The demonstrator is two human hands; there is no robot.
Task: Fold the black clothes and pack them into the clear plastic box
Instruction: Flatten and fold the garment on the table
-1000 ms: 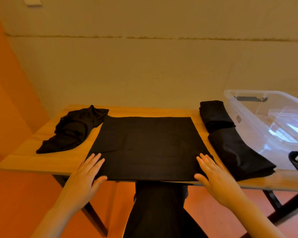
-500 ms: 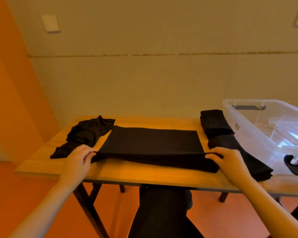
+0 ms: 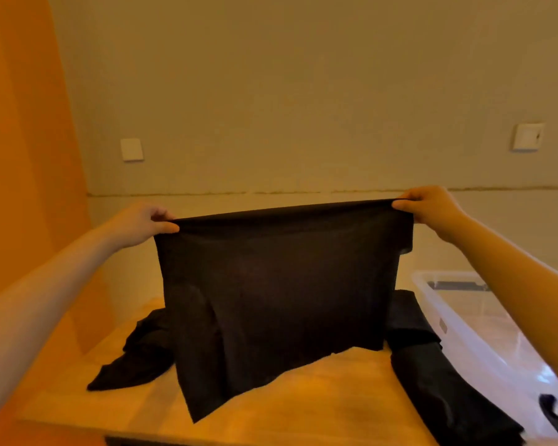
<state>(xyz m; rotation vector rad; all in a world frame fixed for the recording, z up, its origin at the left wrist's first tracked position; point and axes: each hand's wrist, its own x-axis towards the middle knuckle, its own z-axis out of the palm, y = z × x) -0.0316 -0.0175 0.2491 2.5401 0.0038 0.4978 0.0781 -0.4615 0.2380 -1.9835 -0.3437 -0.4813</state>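
Black cloth (image 3: 281, 284) hangs flat and a bit see-through, its top edge pinched by left hand (image 3: 140, 224) and right hand (image 3: 427, 206), its uneven bottom edge lying on the wooden table (image 3: 319, 391).

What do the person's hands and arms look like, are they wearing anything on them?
Both are bare. The left hand and right hand wear no gloves, and no rings, watch or bands show. Both forearms are uncovered as far as the picture's edges, with no sleeves in view.
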